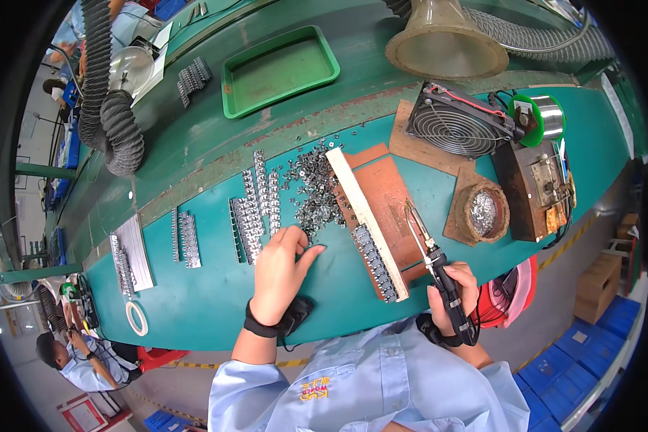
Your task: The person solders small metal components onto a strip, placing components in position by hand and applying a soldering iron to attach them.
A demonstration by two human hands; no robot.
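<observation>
My right hand [465,282] is wrapped round the black handle of a soldering iron [446,284], whose thin metal tip points away over a brown board [385,198]. On that board lies a cream-coloured strip [367,223], with a row of small metal-and-dark components [374,263] along its left side. My left hand [284,266] is beside the near edge of a loose pile of small metal parts [317,187]. Its fingers are bent, with the thumb apart from them, and I see nothing held. Dark bands circle both my wrists.
Rows of assembled parts [248,223] stand left of the pile. A green tray [281,72] lies at the back. On the right are a fan [453,126], a solder wire spool [551,119], a round pot of silvery material [486,212] and a metal box [529,191]. A white tape ring [137,318] lies front left.
</observation>
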